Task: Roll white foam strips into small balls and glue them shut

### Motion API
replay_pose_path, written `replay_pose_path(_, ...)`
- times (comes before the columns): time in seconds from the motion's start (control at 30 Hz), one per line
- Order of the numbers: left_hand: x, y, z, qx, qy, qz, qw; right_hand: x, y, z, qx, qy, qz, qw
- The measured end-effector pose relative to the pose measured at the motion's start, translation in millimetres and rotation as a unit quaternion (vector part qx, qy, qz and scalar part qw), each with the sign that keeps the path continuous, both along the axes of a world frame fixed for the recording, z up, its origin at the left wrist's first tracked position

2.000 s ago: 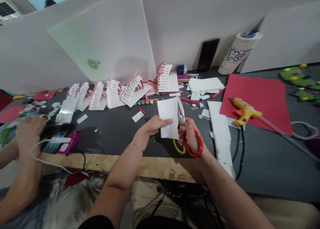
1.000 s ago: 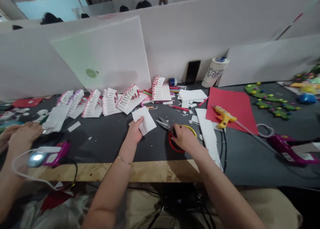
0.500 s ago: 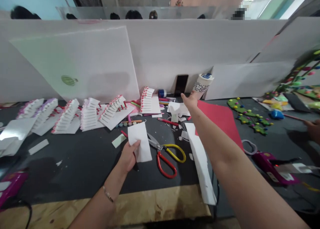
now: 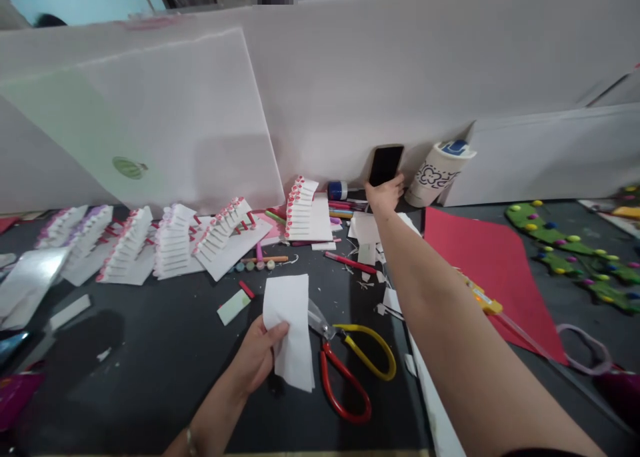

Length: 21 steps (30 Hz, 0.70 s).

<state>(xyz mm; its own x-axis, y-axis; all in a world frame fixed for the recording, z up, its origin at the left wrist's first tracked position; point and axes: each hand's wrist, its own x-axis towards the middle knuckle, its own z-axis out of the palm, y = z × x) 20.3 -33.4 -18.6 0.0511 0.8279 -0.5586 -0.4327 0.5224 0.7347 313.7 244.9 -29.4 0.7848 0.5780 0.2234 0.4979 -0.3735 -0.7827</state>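
Observation:
A folded piece of white paper is pinched between the thumb and fingers of my left hand. Beside it on the dark table lie large scissors with one red and one yellow handle. My right hand is stretched to the back of the table, thumb and fingers around the lower end of a black smartphone that leans on the white board. Part of the grip is hidden by the hand. Right of the phone stands a tilted patterned white paper cup.
Folded white paper pieces with pink tips line the back left. Pens and paper scraps lie mid-table. Under my right forearm are a red sheet and a yellow tool. Green decorated shapes sit at right.
My right hand has moved left from in front of the cup to the phone. My left hand still holds the paper. The view has shifted closer to the table.

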Motion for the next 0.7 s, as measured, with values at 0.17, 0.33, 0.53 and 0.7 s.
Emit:
replay_pose_path(0.17, -0.9, -0.7, -2.0, -0.017, 0.000, 0.000, 1.000, 4.0, 1.7, -4.3, -0.005, -0.018, -0.017, 1.000)
replay_pose_path(0.33, -1.0, 0.3, -1.3, -0.025, 0.012, 0.004, 1.000, 8.3, 2.7, -9.1, 0.015, -0.032, -0.011, 0.999)
replay_pose_path(0.53, 0.1, 2.8, 2.5, -0.037, 0.029, 0.020, 0.999, 33.1, 4.3, -14.1, -0.027, 0.002, 0.067, 0.997)
replay_pose_path(0.7, -0.8, 3.9, 0.8, -0.042, 0.040, 0.019, 0.998, 71.2, -1.9, -20.4, -0.044, -0.014, 0.141, 0.989)
